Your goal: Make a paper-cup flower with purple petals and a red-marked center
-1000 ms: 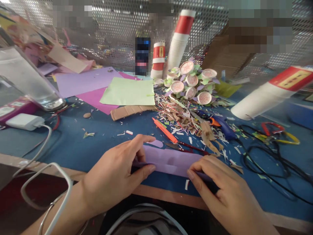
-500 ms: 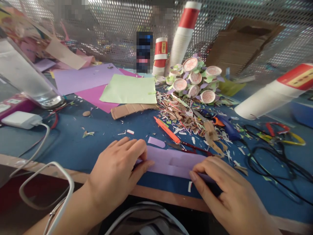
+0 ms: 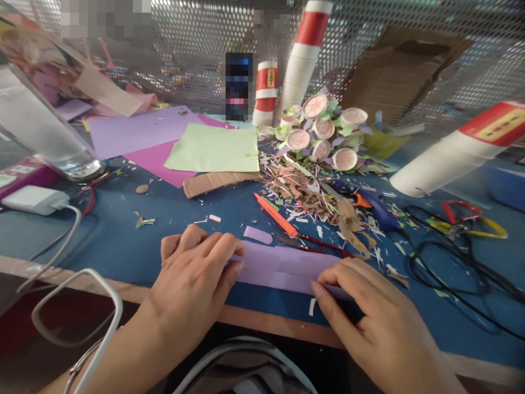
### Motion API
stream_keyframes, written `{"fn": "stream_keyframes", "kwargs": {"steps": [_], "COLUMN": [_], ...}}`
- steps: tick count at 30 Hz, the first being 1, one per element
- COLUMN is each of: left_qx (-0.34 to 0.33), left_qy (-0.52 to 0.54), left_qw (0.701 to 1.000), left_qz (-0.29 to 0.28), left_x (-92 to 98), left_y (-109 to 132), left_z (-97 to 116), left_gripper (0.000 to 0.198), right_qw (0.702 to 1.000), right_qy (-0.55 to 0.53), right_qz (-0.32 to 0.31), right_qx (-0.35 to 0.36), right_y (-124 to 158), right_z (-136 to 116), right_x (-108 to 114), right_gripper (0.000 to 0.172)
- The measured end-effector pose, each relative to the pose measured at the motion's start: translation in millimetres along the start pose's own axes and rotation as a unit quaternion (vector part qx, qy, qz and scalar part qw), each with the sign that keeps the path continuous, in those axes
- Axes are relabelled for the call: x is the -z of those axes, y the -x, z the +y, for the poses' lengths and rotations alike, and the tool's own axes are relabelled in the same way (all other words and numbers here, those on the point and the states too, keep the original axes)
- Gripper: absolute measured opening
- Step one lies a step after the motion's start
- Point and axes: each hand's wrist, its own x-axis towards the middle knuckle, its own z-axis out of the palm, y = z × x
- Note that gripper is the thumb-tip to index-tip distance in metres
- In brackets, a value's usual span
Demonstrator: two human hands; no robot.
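Note:
A folded strip of purple paper [image 3: 279, 269] stretches between both hands near the table's front edge. My left hand [image 3: 200, 268] pinches its left end between thumb and curled fingers. At the other end, my right hand [image 3: 365, 301] grips the strip with thumb and forefinger. Just beyond the strip lie a small purple paper piece [image 3: 257, 235] with a rounded end and a pair of dark scissors with red parts [image 3: 324, 244], partly hidden behind the paper. An orange pen-shaped tool [image 3: 275, 214] rests beside them.
Paper and cardboard scraps [image 3: 299, 186] are heaped beyond the hands, below a cluster of decorated paper cups [image 3: 324, 128]. Green paper [image 3: 213, 148] lies left of it. A blue glue gun [image 3: 379, 210], black cable [image 3: 426, 262] and white charging cable [image 3: 118, 306] flank the work area.
The view has shifted slightly. My left hand has slid a little left along the strip, its outer fingers now more spread. My right hand keeps its pinch.

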Motion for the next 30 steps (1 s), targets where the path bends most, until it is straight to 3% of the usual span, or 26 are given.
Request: {"fn": "stream_keyframes", "kwargs": {"steps": [2, 5, 8, 11, 18, 30], "left_qx": [-0.009, -0.078, -0.166, -0.208, -0.22, -0.168], "left_qy": [-0.034, -0.08, -0.091, -0.11, -0.121, -0.166], "left_qw": [0.999, 0.992, 0.982, 0.97, 0.966, 0.966], "left_qz": [0.034, 0.055, -0.005, -0.057, -0.064, -0.102], "left_x": [-1.8, -2.9, -0.3, 3.8, 4.9, 16.9], "left_y": [1.4, -0.2, -4.8, -9.1, -10.9, 4.3], "left_z": [0.5, 1.4, 1.5, 0.5, -1.7, 18.5], "left_gripper": [0.018, 0.046, 0.063, 0.069, 0.067, 0.067], "right_qw": [1.0, 1.0, 1.0, 1.0, 1.0, 0.998], "right_qy": [-0.002, 0.0, 0.004, 0.008, 0.009, 0.026], "right_qz": [0.001, 0.009, 0.015, 0.018, 0.022, 0.046], "right_qx": [0.0, 0.005, 0.007, 0.005, -0.011, -0.037], "right_y": [-0.6, -0.9, -0.7, 0.1, 3.4, 9.8], "right_z": [0.1, 0.0, -0.5, -0.7, -0.4, 5.3], "right_x": [-0.2, -0.5, -1.4, -2.9, -3.1, -4.3], "right_gripper": [0.015, 0.016, 0.015, 0.014, 0.015, 0.01]}}
